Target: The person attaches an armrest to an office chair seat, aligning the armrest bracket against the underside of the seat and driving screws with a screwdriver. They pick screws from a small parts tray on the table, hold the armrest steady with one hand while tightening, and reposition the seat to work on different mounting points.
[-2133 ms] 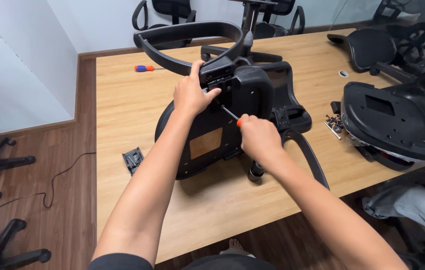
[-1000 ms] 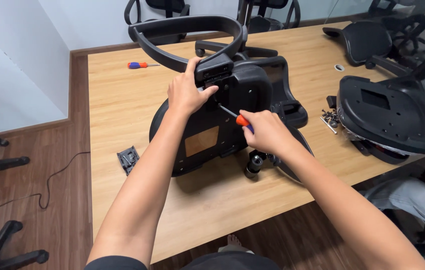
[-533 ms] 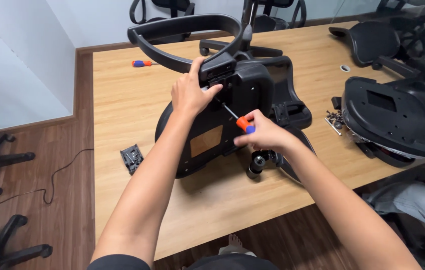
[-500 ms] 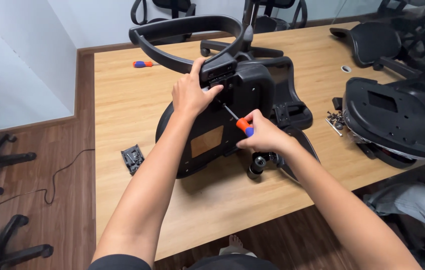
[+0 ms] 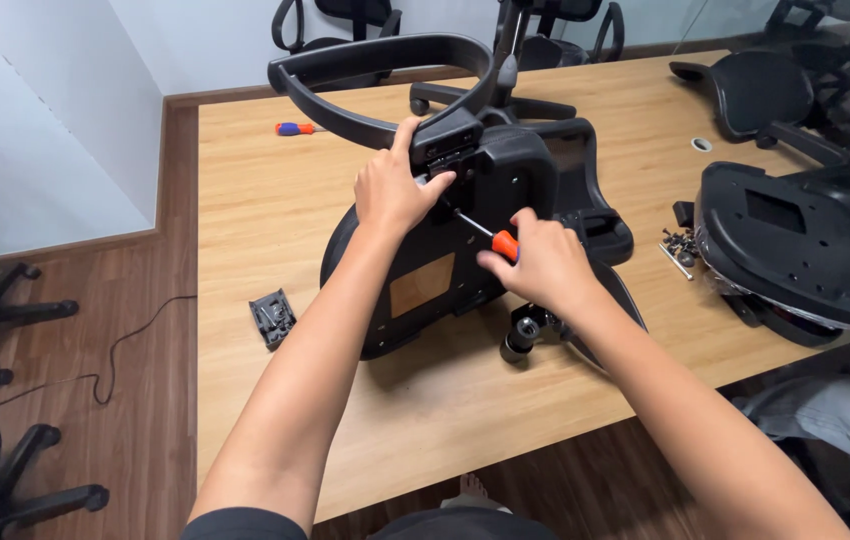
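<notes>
An upturned black office chair seat lies on the wooden table, its mechanism and armrest frame pointing away from me. My left hand presses on the black bracket at the top of the mechanism. My right hand grips an orange-handled screwdriver, whose shaft points up-left into the bracket just under my left fingers. A tan square label shows on the seat's underside.
A second upturned seat lies at the right with loose screws beside it. A spare orange-and-blue screwdriver rests at the far left. A small black part sits near the left edge. Office chairs stand around the table.
Both hands have stayed on the mechanism. My right hand has shifted its grip slightly on the screwdriver, showing more of the orange handle; the view has moved a little.
</notes>
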